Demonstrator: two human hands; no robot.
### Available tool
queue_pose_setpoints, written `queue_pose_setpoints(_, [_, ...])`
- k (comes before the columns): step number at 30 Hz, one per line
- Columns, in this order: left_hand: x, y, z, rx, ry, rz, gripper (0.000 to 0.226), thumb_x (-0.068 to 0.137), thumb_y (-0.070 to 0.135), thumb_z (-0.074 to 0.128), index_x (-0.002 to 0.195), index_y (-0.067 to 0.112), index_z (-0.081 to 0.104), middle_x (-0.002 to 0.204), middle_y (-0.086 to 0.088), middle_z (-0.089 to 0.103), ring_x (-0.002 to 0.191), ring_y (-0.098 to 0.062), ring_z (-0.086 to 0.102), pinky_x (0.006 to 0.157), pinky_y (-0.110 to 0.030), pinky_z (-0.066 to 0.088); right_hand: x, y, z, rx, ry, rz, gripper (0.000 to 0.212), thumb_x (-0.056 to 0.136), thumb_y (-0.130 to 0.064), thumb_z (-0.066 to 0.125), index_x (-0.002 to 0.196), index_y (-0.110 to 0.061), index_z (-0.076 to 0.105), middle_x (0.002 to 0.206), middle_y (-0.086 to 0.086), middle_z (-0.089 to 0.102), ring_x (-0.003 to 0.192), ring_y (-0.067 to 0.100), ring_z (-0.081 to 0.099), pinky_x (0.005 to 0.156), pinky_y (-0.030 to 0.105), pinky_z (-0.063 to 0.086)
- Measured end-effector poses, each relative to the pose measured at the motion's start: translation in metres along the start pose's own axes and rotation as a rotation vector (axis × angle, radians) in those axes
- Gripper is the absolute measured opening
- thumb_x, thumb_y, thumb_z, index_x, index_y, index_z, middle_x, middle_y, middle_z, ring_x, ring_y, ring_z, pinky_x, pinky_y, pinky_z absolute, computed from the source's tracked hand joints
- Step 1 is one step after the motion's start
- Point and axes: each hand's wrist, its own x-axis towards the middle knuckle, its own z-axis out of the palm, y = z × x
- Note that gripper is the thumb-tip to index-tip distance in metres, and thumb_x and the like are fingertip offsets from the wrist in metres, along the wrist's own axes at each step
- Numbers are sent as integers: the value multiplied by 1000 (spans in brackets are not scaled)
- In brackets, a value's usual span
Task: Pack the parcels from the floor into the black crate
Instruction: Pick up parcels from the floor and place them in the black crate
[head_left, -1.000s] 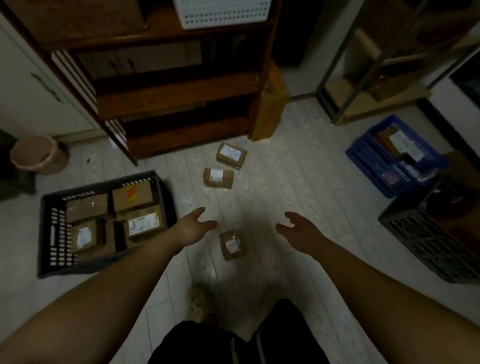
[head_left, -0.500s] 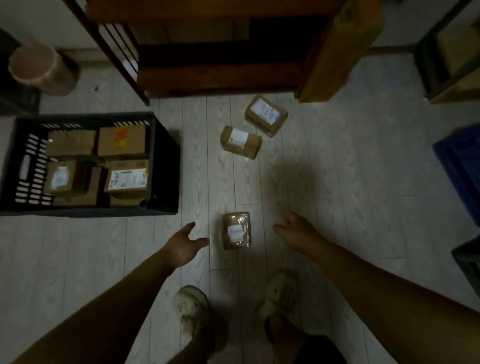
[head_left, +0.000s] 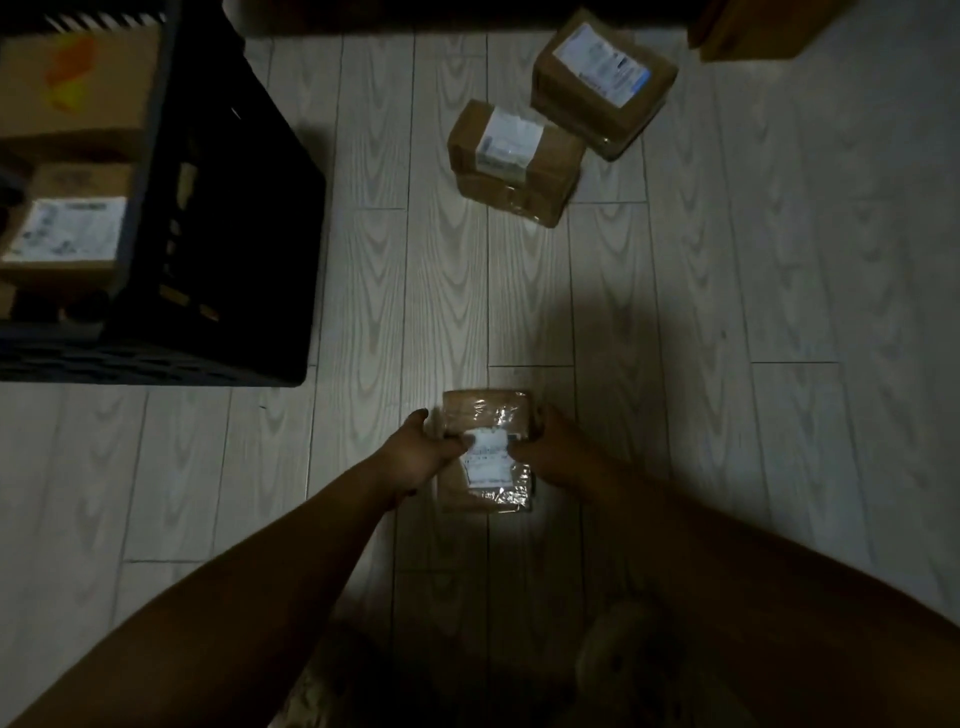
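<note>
Dimly lit pale plank floor (head_left: 727, 312); both hands' fingers (head_left: 457, 446) clasp a taped parcel (head_left: 485, 415) lying there.

I see a small brown parcel (head_left: 485, 452), tape-wrapped with a white label, flat on the floor near me. Two more labelled brown parcels (head_left: 514, 161) (head_left: 605, 78) lie touching farther off, right. The black crate (head_left: 218, 218), far left, holds several boxes.

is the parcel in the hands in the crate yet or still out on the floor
Out. The small parcel lies on the floor planks, well right of the black crate, with the left hand and right hand clasping its sides.
</note>
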Motion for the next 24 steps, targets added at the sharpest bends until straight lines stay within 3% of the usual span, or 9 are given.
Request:
queue_pose_setpoints(3, [28, -14, 6, -11, -60, -10, 15, 85, 28, 64, 86, 35, 51, 83, 16, 62, 61, 7, 61, 45, -17, 47, 27, 10, 7, 60, -32, 13, 48, 88, -5, 59, 133, -13, 45, 130, 14, 55, 114, 28, 58, 89, 39, 52])
queue_pose_setpoints(6, [44, -17, 9, -95, -115, -24, 27, 84, 20, 64, 110, 24, 55, 102, -3, 69, 87, -18, 68, 73, -42, 57, 41, 18, 7, 108, -38, 8, 54, 88, -5, 59, 137, -16, 39, 131, 14, 53, 113, 29, 57, 89, 42, 52])
queue_pose_setpoints(8, [46, -15, 10, -184, -113, -20, 44, 83, 17, 65, 124, 16, 47, 109, -6, 67, 91, -21, 69, 70, -40, 58, 41, 16, 5, 119, -14, -20, 54, 89, -6, 58, 138, -17, 38, 132, 13, 53, 112, 28, 57, 84, 37, 53])
queue_pose_setpoints(11, [31, -3, 5, -266, -77, 24, 51, 85, 21, 63, 130, 21, 40, 110, -2, 65, 88, -17, 68, 57, -30, 56, 28, 0, 1, 173, 27, -78, 54, 91, -8, 56, 139, -20, 36, 132, 10, 52, 111, 27, 57, 83, 37, 53])
queue_pose_setpoints(15, [-27, 32, -12, -312, -88, 99, 63, 82, 28, 67, 136, 29, 35, 119, -5, 62, 99, -22, 65, 73, -34, 57, -32, -45, -11, 212, 123, -155, 48, 94, -14, 52, 139, -24, 36, 118, -1, 55, 86, 8, 57, 62, 21, 45])
queue_pose_setpoints(17, [-71, 56, -26, -317, -108, 141, 68, 79, 26, 70, 136, 33, 35, 120, -3, 62, 100, -21, 65, 76, -35, 56, -77, -71, -16, 218, 149, -199, 44, 95, -18, 50, 137, -25, 37, 114, -3, 55, 83, 2, 54, 63, 19, 44])
queue_pose_setpoints(20, [-147, 94, -52, -369, -124, 183, 65, 79, 19, 70, 133, 35, 40, 115, -3, 65, 96, -20, 68, 69, -34, 58, -156, -117, -18, 243, 183, -258, 39, 97, -27, 48, 134, -33, 38, 109, -10, 54, 84, -2, 54, 63, 15, 43])
queue_pose_setpoints(24, [-258, 149, -96, -381, -88, 224, 65, 80, 20, 69, 136, 33, 38, 117, -4, 65, 99, -24, 67, 83, -47, 55, -270, -186, -21, 258, 232, -318, 47, 92, -40, 54, 135, -42, 37, 114, -12, 55, 90, -1, 55, 65, 17, 44])
